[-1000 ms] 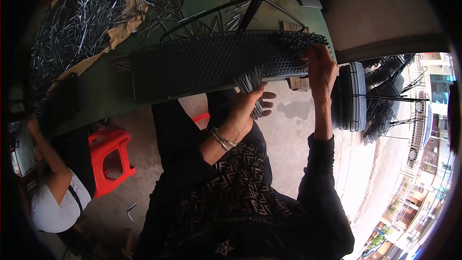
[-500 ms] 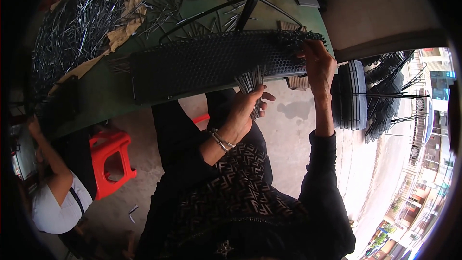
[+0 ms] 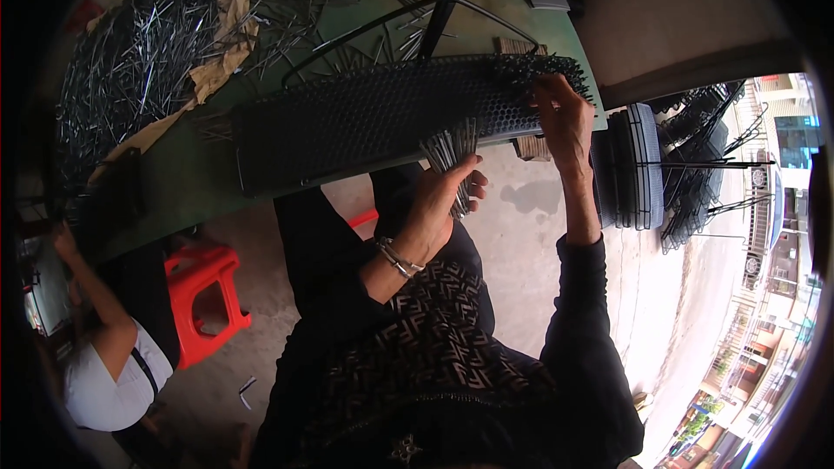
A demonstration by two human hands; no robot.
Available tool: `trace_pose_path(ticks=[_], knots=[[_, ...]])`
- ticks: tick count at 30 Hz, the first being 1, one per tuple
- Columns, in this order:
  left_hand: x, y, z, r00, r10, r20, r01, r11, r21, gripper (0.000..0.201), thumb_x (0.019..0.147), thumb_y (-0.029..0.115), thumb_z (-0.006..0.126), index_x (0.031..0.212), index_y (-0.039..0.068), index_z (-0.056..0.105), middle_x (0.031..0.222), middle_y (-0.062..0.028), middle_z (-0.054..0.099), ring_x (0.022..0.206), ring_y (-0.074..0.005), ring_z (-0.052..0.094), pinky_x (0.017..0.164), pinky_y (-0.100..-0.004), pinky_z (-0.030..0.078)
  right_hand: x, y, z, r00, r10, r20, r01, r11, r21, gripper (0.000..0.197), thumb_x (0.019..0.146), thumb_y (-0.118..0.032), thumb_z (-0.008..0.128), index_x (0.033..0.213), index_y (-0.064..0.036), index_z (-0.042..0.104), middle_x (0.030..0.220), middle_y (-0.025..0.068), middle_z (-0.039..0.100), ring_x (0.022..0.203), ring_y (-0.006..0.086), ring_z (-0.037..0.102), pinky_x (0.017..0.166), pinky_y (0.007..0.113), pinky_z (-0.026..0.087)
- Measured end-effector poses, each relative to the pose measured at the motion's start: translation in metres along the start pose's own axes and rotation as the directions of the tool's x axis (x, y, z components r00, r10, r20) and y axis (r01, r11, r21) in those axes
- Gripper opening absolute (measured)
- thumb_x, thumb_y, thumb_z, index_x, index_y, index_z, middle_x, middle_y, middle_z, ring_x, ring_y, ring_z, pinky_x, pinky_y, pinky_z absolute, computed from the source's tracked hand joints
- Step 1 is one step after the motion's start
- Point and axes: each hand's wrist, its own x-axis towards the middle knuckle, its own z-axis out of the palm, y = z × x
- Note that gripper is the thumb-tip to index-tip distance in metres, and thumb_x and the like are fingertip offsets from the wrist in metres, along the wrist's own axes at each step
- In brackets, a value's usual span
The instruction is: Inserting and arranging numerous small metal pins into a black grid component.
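A long black panel [image 3: 347,113] full of small round holes lies along the near edge of a green table. Dark strips stand packed in the holes at its right end. My left hand [image 3: 443,195], a bracelet on its wrist, is closed around a bundle of thin dark metal strips [image 3: 450,146], just in front of the panel's near edge. At the panel's right part, my right hand [image 3: 563,115] is pinched against the holes. Whatever lies between its fingertips is too small and dark to make out.
On the green table [image 3: 195,195], a large heap of thin strips [image 3: 143,43] lies on brown paper [image 3: 221,69]. A black metal frame [image 3: 445,13] rises behind the panel. A red stool [image 3: 208,295] and another person [image 3: 113,365] are at left. Black racks [image 3: 643,165] stand at right.
My right hand has shifted slightly left and down along the panel, its fingers still pinched. My left hand keeps its bundle almost in place.
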Motion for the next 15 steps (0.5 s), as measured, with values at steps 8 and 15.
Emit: trace_pose_path(ticks=[8,15], knots=[[-0.001,0.001,-0.001,0.999,0.04,0.005,-0.04,0.999,0.034,0.02,0.092,0.022,0.064,0.098,0.003,0.063,0.075,-0.0053,0.064,0.066,-0.0139,0.062,0.052,-0.0257,0.043,0.0,0.011,0.014,0.947,-0.313,-0.07,0.259,0.875,-0.408,0.01,0.089,-0.017,0.064,0.094,-0.0127,0.071,0.091,0.0044,0.063,0.088,0.0253,0.06,0.078,0.038,0.047],[-0.004,0.003,0.002,1.0,0.023,0.003,-0.023,1.0,0.018,0.021,0.091,0.023,0.065,0.101,0.004,0.064,0.078,-0.0064,0.066,0.067,-0.0139,0.063,0.052,-0.025,0.043,-0.012,0.01,0.021,0.94,-0.334,-0.065,0.228,0.761,-0.607,0.02,0.091,-0.022,0.065,0.109,-0.0151,0.072,0.095,0.0046,0.063,0.091,0.0257,0.058,0.082,0.038,0.046]])
